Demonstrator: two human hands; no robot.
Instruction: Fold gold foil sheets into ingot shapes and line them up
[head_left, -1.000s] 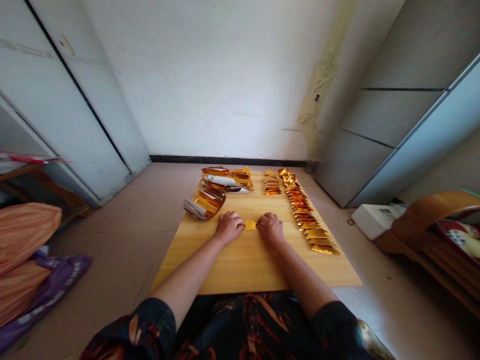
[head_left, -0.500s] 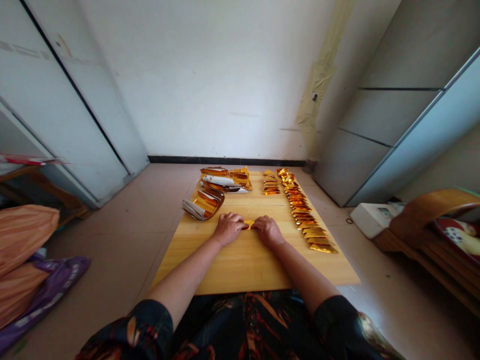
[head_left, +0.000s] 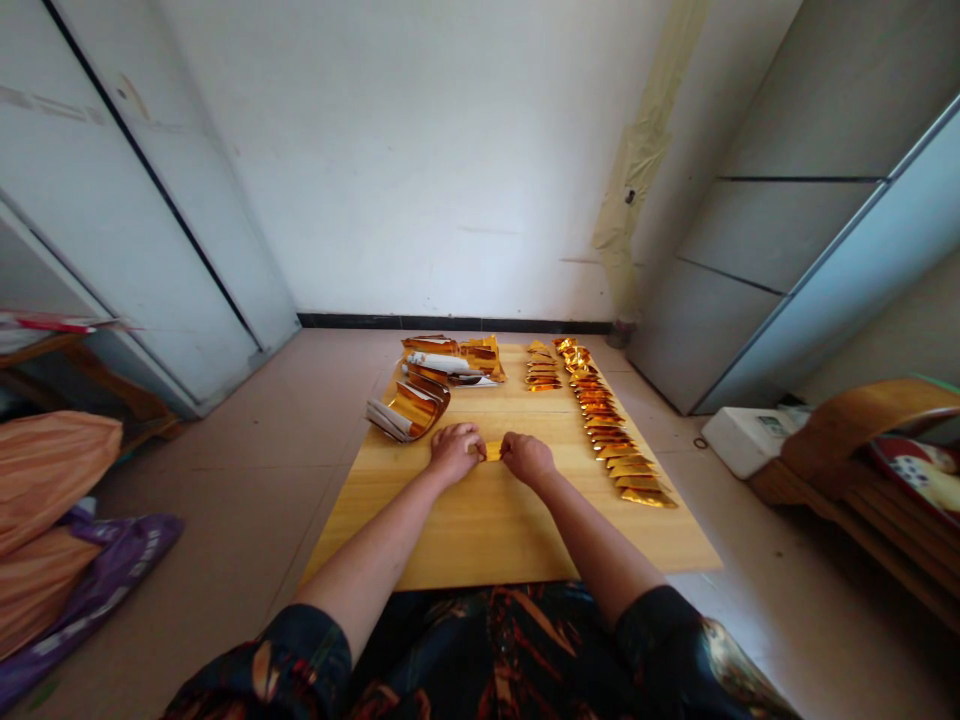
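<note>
The fingers of the left hand (head_left: 454, 455) and right hand (head_left: 529, 458) are pinching opposite ends of a gold foil piece (head_left: 493, 452) at the middle of the tabletop (head_left: 480, 535), its shaping seemingly unfinished. A long row of folded pieces (head_left: 606, 421) and a short row (head_left: 542, 374) are lying apparently done, while curled foil sheets (head_left: 417, 402) are remaining at the far left. An orange bag (head_left: 52, 480) and purple bag (head_left: 124, 548) are hiding their contents.

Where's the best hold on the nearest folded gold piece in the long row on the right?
Probably pinch the folded gold piece by its narrow right end, coming from the near side with the right hand once free. It lies crosswise, that end juts past the row, and the other pieces are behind it.
</note>
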